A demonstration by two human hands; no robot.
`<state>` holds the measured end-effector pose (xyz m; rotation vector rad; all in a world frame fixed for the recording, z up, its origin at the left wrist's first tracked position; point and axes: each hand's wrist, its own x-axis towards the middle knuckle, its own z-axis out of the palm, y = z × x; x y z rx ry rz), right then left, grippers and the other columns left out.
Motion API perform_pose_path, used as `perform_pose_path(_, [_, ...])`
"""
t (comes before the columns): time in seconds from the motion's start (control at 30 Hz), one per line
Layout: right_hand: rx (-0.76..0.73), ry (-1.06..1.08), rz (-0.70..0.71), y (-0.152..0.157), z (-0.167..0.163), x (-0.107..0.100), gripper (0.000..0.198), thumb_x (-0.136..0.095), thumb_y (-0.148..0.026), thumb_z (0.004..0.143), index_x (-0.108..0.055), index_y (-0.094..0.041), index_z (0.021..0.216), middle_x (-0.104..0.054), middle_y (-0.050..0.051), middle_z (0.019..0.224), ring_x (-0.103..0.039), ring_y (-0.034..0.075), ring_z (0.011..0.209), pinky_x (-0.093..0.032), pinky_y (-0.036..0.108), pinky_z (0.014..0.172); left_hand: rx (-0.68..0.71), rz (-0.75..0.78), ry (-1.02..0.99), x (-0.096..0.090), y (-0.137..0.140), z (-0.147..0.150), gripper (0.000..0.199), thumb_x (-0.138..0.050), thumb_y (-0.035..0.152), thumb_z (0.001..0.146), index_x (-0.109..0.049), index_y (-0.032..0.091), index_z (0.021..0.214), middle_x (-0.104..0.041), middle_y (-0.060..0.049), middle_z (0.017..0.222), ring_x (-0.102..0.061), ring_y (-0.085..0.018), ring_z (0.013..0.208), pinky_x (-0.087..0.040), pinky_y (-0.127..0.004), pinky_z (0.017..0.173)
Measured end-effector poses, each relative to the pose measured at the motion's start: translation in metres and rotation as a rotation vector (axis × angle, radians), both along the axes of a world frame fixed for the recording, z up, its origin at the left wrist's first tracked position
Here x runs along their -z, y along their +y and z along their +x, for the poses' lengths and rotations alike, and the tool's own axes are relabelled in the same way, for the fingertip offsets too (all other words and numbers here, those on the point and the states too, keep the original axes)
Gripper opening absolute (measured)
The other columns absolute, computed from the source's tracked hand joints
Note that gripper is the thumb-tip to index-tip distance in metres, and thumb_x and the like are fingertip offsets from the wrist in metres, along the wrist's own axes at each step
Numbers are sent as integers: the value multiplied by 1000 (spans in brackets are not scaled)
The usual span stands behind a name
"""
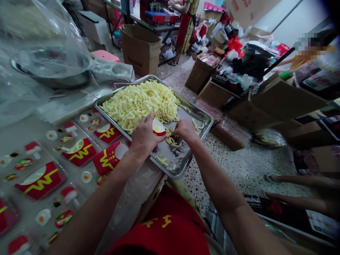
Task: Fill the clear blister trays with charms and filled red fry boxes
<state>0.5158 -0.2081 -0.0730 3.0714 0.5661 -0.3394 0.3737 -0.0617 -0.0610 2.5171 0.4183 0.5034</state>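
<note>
My left hand (pixel 143 137) is closed around a small red and white fry carton (pixel 158 127), held tilted over the metal tray (pixel 205 118). Just to its right, my right hand (pixel 186 130) has its fingers pinched together at some pale yellow fry-shaped pieces (pixel 173 141); what lies between the fingertips is hidden. A large heap of the same pieces (pixel 143 101) covers the far left part of the tray. On the table to the left lie red cartons with a yellow zigzag (pixel 81 152), among small molded food shapes in clear plastic.
A steel bowl (pixel 61 79) under clear plastic stands at the back left. Beyond the tray is an open cardboard box (pixel 140 49). Boxes and bags (pixel 239 67) crowd the floor at right. Other people stand at the back and at the right edge.
</note>
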Motion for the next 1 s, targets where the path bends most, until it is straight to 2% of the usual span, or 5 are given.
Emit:
perform_pose_path(0.3, [-41,-162,96,-14,14,-15,22,-74,-32,70,-81,-22,89,-77,6,85,-68,20,79,-44,26,67,-19,-6,25,5,10,-10,98,-91,40,61,-48,14,145,-63,-16,130,-62,-32,114,-50,-40,98])
perform_pose_path(0.47, [-129,-257,87,-13,9,-4,23,-67,-28,76,-80,-21,93,-77,9,88,-69,23,82,-43,28,69,-20,22,31,-2,10,-10,97,-91,43,61,-49,16,145,-64,-16,127,-63,-33,110,-51,-42,95])
perform_pose_path(0.73, [-257,-237,182,-19,10,26,19,-60,-27,83,-77,-22,91,-76,4,96,-66,19,83,-38,27,67,5,11,79,-1,-1,-6,94,-90,41,62,-50,14,143,-64,-15,124,-64,-31,106,-52,-39,91])
perform_pose_path(0.93, [-246,-134,218,-20,13,19,14,-65,-25,77,-76,-21,84,-74,2,82,-64,18,76,-37,26,63,20,34,109,4,-10,0,96,-90,41,62,-48,17,145,-65,-13,123,-65,-30,104,-52,-37,88])
perform_pose_path(1.0, [-264,-70,267,-28,17,16,20,-68,-21,74,-76,-20,92,-73,1,82,-63,17,74,-38,25,64,36,25,116,5,-10,0,96,-90,41,62,-48,18,145,-65,-13,124,-65,-30,105,-52,-37,87])
